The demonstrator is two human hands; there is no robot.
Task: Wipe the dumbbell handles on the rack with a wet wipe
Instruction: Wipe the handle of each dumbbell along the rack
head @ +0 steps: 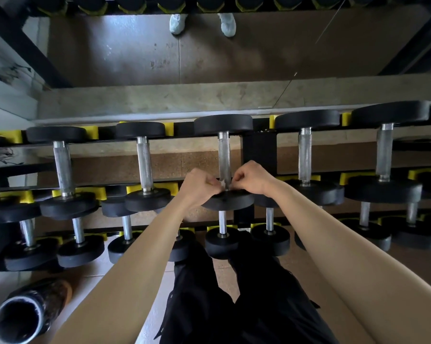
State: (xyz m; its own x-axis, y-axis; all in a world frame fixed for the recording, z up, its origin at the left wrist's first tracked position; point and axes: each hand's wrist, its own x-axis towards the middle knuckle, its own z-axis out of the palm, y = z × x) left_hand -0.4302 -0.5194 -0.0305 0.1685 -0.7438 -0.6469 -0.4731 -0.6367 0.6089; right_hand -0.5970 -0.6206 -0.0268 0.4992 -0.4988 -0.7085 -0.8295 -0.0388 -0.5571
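Both hands meet at the near end of the middle dumbbell's knurled steel handle point(224, 155), on the upper tier of the rack point(259, 147). The left hand point(199, 184) comes in from the left and the right hand point(251, 180) from the right. Both have curled fingers, and their fingertips pinch a small white wet wipe point(223, 182) between them. The wipe sits against the handle just above the near black head point(228, 202), where the bar meets the weight. Only a scrap of the wipe shows between the fingers, so I cannot tell whether it goes all the way round the bar. The rest of the handle, up to the far head point(223, 124), is bare and clear of both hands.

Other dumbbells lie in a row on either side, each resting in yellow cradles point(168, 127); their handles are well apart from the hands. A lower tier of smaller dumbbells point(222, 240) lies beneath the forearms. Black trousers point(234, 306) fill the bottom of the view, and a dark open-ended tube point(33, 311) lies on the floor at lower left.
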